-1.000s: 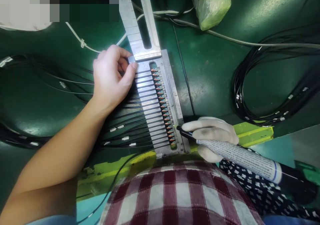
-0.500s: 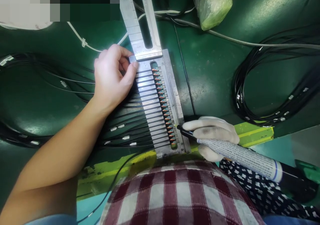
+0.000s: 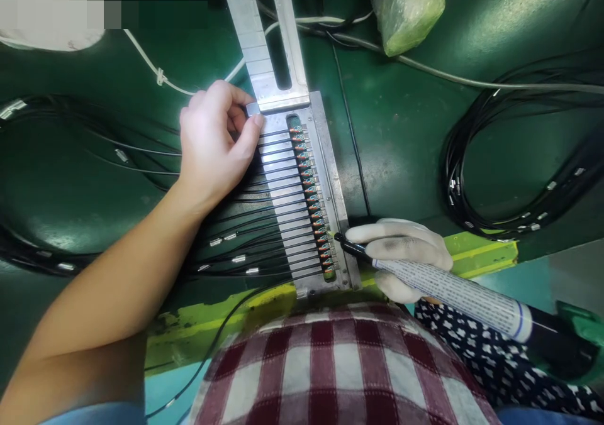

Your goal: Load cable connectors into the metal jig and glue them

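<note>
My bare left hand [image 3: 214, 142] is closed at the upper left corner of a metal fixture [image 3: 302, 208], thumb on top and fingers curled at its edge. Across this fixture lies a row of black cables [image 3: 278, 189]; their stripped ends meet small green circuit boards with metal connectors [image 3: 311, 198] along a slot. My right hand [image 3: 408, 249], in a white glove, grips a pen-shaped marker [image 3: 453, 293] with a black front and a white printed label. Its dark tip is beside the connectors near the lower end of the row.
A slotted metal frame [image 3: 276, 41] rises beyond the fixture. Coiled black cables lie at left [image 3: 66, 264] and right [image 3: 450, 180] on the green table [image 3: 396, 142]. A wrapped green block [image 3: 410, 13] and a grey cord [image 3: 453, 76] are at the back.
The view has shifted slightly, moving the fixture a little in the picture. Both hands keep their holds, and the marker tip stays by nearly the same part of the row.
</note>
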Available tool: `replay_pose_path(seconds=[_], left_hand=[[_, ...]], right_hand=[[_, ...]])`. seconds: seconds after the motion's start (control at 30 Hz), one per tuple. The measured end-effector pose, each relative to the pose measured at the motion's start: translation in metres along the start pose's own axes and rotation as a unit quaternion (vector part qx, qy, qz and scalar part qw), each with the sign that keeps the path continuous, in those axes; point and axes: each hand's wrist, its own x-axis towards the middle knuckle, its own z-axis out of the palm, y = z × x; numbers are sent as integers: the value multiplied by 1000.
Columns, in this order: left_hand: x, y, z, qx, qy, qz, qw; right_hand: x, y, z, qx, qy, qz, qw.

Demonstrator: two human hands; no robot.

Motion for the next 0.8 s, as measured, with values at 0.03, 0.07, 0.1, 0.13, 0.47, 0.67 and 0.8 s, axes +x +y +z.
replay_pose_path(seconds=[0.03, 0.07, 0.1, 0.13, 0.47, 0.67, 0.8], left_hand=[[0, 0, 0, 1, 0, -2, 1000], [0, 0, 0, 1, 0, -5, 1000], [0, 0, 0, 1, 0, -7, 1000], [1, 0, 1, 0, 0, -10, 1000], [1, 0, 0, -8, 1, -14, 1000], [1, 0, 1, -6, 0, -15, 1000], [1, -2, 1, -13, -2, -18, 1000]], right_hand=[[0, 1, 0, 1, 0, -2, 1000], [-1, 1, 0, 1, 3, -6, 1000], [-1, 1, 0, 2, 7, -12, 1000], [-2, 1, -1, 1, 8, -17, 1000], [-16, -7, -2, -20, 6, -7, 1000], [-13, -5, -1, -25, 11, -8, 1000], [-12, -5, -2, -22, -5, -9, 1000]])
